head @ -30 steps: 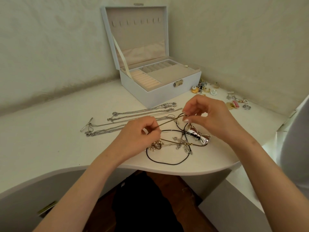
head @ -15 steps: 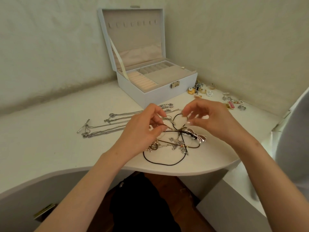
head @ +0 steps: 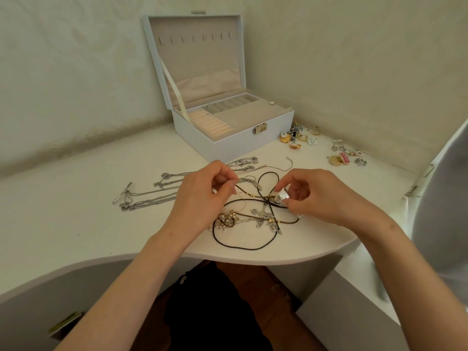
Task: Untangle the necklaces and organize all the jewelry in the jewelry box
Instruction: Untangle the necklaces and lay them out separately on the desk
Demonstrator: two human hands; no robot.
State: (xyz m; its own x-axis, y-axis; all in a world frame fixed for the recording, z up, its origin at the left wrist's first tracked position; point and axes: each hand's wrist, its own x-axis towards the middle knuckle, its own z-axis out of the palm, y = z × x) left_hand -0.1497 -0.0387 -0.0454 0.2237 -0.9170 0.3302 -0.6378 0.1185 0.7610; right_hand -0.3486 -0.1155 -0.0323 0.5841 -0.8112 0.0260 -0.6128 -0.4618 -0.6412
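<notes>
Early on: pinching dark cord [head: 250, 192] with left hand [head: 202, 196], silver pendant [head: 281, 196] with right hand [head: 319, 196]. Seeing separated silver chains [head: 157, 192] left, nothing in jewelry box [head: 228, 139].

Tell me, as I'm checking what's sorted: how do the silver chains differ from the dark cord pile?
The silver chains lie stretched out in separate lines; the dark cord pile loops over itself, pendants caught in it. The silver chains lie unheld; both the left hand and right hand pinch the dark cord pile. Both sit on the desk, outside the jewelry box.
</notes>
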